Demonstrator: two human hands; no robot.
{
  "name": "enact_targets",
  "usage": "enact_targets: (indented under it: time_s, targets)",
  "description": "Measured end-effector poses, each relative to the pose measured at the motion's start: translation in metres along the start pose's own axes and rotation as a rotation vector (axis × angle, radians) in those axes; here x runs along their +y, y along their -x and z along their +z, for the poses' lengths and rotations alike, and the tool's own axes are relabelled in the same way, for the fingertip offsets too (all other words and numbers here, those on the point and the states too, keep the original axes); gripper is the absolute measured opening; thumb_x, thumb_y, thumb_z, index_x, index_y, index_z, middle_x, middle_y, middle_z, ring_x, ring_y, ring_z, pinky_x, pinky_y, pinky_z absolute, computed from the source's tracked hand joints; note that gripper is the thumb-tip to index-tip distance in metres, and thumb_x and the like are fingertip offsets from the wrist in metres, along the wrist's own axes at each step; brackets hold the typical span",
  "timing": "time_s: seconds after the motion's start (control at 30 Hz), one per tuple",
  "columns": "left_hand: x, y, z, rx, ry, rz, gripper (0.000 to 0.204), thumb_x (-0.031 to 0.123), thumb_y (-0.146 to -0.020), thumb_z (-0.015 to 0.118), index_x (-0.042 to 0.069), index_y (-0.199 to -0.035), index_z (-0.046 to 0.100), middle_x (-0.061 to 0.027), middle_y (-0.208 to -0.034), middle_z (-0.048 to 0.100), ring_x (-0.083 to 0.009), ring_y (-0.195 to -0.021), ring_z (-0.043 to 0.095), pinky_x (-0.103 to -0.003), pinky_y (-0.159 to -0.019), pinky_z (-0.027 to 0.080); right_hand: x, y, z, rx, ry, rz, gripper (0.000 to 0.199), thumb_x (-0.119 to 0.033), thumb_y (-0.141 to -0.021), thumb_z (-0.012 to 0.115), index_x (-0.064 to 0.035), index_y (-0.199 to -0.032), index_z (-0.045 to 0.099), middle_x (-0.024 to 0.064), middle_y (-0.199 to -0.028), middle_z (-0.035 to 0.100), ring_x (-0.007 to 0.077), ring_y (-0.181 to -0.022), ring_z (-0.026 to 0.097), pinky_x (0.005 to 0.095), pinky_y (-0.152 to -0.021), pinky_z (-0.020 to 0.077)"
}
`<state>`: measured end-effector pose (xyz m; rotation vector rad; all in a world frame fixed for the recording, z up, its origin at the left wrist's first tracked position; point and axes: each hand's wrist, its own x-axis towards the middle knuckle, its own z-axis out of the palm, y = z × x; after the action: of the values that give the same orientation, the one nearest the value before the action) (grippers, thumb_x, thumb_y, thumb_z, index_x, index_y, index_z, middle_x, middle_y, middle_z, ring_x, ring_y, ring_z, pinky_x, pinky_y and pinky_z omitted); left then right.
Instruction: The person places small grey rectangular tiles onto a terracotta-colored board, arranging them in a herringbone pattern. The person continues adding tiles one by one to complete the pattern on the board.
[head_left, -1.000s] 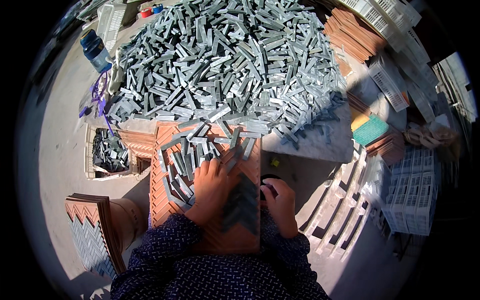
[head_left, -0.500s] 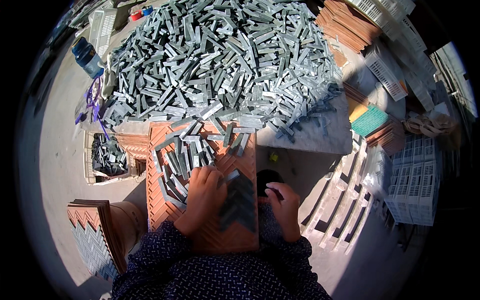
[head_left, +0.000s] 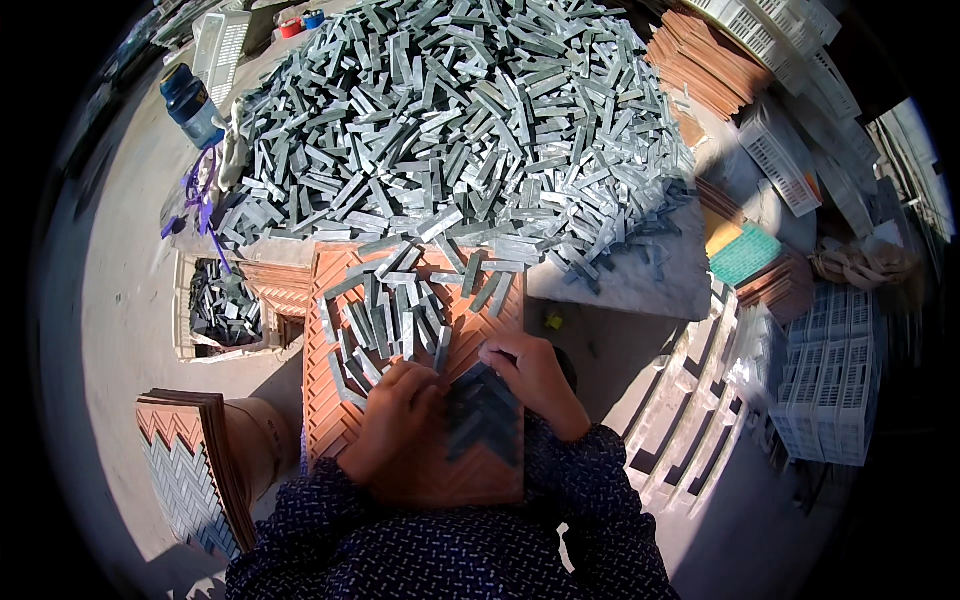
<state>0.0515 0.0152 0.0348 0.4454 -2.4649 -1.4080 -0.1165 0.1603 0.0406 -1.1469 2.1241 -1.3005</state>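
An orange herringbone mould tray (head_left: 340,290) lies in front of me, its far half strewn with loose grey tile strips (head_left: 385,320). A patch of strips (head_left: 483,420) sits fitted in the tray's near right part. My left hand (head_left: 395,425) rests flat on the tray beside that patch, fingers touching the loose strips. My right hand (head_left: 535,375) presses on the upper right edge of the fitted patch, fingers bent; whether it pinches a strip is hidden. Beyond the tray, a big heap of grey strips (head_left: 450,130) covers a stone slab (head_left: 640,285).
A stack of filled trays (head_left: 195,475) leans at my lower left. A box of strips (head_left: 222,305) sits left of the tray. A blue bottle (head_left: 190,105) stands far left. White plastic grids (head_left: 830,380) and orange tray stacks (head_left: 710,75) lie to the right.
My right hand has moved up from the tray's right edge onto the top of the fitted patch. My left hand shifted slightly down and left on the tray.
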Motion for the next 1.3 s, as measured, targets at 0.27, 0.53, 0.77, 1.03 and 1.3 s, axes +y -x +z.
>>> enact_targets:
  time_s: [0.27,0.53,0.77,1.03,1.3]
  targets:
    - [-0.006,0.000,0.016,0.052,-0.244,0.101,0.021,0.010,-0.082,0.066,0.006,-0.102,0.064,-0.0123,-0.100,0.062,-0.0311,-0.088,0.063,-0.038,-0.073,0.052,0.002,-0.003,0.022,0.137,0.141,-0.009,0.008,-0.008,-0.083,0.062,-0.0004,-0.084,0.063,0.0170,-0.079,0.061,0.0362,-0.075,0.060,0.0399,-0.066,0.0481]
    - [-0.005,-0.003,0.019,0.041,-0.362,0.171,0.024,0.010,-0.079,0.067,0.006,-0.102,0.064,-0.0087,-0.093,0.061,-0.0279,-0.084,0.063,-0.038,-0.068,0.053,0.006,-0.001,0.030,0.181,0.317,-0.104,0.011,-0.006,-0.081,0.066,-0.0007,-0.090,0.063,0.0150,-0.083,0.063,0.0339,-0.076,0.062,0.0365,-0.069,0.0501]
    - [-0.007,0.001,0.019,0.061,-0.434,0.188,0.025,0.012,-0.078,0.067,0.007,-0.102,0.063,-0.0062,-0.094,0.061,-0.0251,-0.084,0.063,-0.036,-0.066,0.052,-0.001,0.001,0.017,0.098,0.153,0.026,0.014,-0.006,-0.077,0.067,-0.0039,-0.091,0.064,0.0144,-0.090,0.063,0.0346,-0.085,0.062,0.0404,-0.070,0.0503]
    - [-0.006,-0.003,0.019,0.171,-0.355,0.196,0.016,0.008,-0.077,0.067,0.006,-0.093,0.064,-0.0086,-0.087,0.061,-0.0272,-0.076,0.064,-0.037,-0.060,0.052,0.005,-0.005,0.024,0.154,0.233,-0.098,0.017,-0.008,-0.078,0.068,-0.0037,-0.094,0.063,0.0131,-0.088,0.062,0.0341,-0.080,0.062,0.0410,-0.069,0.0496]
    - [-0.007,-0.005,0.009,0.185,-0.251,0.156,0.014,0.007,-0.078,0.066,0.003,-0.091,0.062,-0.0108,-0.083,0.060,-0.0293,-0.073,0.062,-0.038,-0.058,0.052,0.007,-0.035,0.043,0.011,0.171,0.092,0.029,-0.013,-0.074,0.075,-0.0031,-0.096,0.060,0.0085,-0.082,0.063,0.0218,-0.074,0.063,0.0318,-0.066,0.0495]
